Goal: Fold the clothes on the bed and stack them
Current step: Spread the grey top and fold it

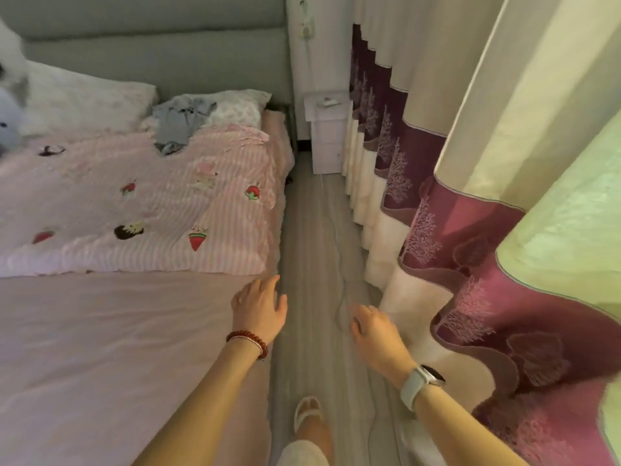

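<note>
Fingers on both my hands are loose and slightly spread, holding nothing. Left hand (260, 306) hangs over the bed's right edge, about 6 o'clock in view, red bead bracelet (247, 341) on that wrist. Right hand (373, 327) is out over the floor (312, 230) strip between bed and curtain, just right of the left hand, not touching it; white watch (421, 385) on that wrist.

Clothes: one crumpled blue-grey garment (179, 124) at 11 o'clock, near the headboard (151, 35), lying partly on the striped pink quilt (141, 203) and partly against the small pillow (235, 109). Well apart from both hands. Unfolded; can't tell whether it's one piece or several.

Quilt with strawberry prints covers the far half of the bed; plain pink sheet (100, 348) on the near half at 8 o'clock. Bigger white pillow (87, 95) at 10 o'clock, plush toy (10, 105) at the left edge, blurred.

White nightstand (327, 132) at 12 o'clock beyond the floor strip. Cream and maroon curtain (470, 196) fills 1 to 4 o'clock. My sandalled foot (309, 415) on the floor at 6 o'clock.
</note>
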Motion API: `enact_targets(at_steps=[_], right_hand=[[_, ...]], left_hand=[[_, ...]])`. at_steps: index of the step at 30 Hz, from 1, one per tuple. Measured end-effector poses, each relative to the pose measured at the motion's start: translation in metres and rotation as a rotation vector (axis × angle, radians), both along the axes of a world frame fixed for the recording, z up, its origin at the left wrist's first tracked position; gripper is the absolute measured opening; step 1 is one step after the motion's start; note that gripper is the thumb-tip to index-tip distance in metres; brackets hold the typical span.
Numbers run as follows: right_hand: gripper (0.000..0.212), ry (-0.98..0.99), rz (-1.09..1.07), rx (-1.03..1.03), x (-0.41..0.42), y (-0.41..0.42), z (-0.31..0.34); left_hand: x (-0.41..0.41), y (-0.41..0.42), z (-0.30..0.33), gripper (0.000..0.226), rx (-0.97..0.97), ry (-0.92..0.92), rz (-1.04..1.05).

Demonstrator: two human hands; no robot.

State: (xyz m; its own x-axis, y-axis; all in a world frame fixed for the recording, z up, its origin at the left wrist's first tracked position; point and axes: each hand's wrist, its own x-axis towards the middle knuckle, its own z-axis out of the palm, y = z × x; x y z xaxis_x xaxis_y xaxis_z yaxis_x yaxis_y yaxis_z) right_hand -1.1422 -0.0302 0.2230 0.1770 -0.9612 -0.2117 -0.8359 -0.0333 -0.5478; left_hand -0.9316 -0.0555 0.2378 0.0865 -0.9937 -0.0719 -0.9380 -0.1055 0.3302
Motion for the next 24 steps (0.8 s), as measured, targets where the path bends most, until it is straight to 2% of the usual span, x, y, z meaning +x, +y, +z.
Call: enact_targets(at_steps=[2,6,12,18,24], right_hand=[[0.016,0.0,0.068,-0.01,0.015,-0.045,-0.002],[0.039,0.01,0.161,-0.035,0.057,-0.156,-0.004],[0.043,0.007,0.254,-0.115,0.146,-0.337,0.02],[0.04,-0.031,0.381,-0.185,0.214,-0.469,0.043],[0.044,-0.028,0.517,-0.162,0.29,-0.614,0.027]], left_hand=[[0.016,-0.028,-0.002,0.043,-0.019,0.012,0.055],[0.055,-0.109,-0.008,0.041,-0.044,0.04,0.177],[0.134,-0.266,0.009,0.049,-0.06,0.074,0.316],[0.198,-0.382,0.037,0.049,-0.088,0.059,0.406],[0.265,-0.498,0.011,0.049,-0.037,0.082,0.523]])
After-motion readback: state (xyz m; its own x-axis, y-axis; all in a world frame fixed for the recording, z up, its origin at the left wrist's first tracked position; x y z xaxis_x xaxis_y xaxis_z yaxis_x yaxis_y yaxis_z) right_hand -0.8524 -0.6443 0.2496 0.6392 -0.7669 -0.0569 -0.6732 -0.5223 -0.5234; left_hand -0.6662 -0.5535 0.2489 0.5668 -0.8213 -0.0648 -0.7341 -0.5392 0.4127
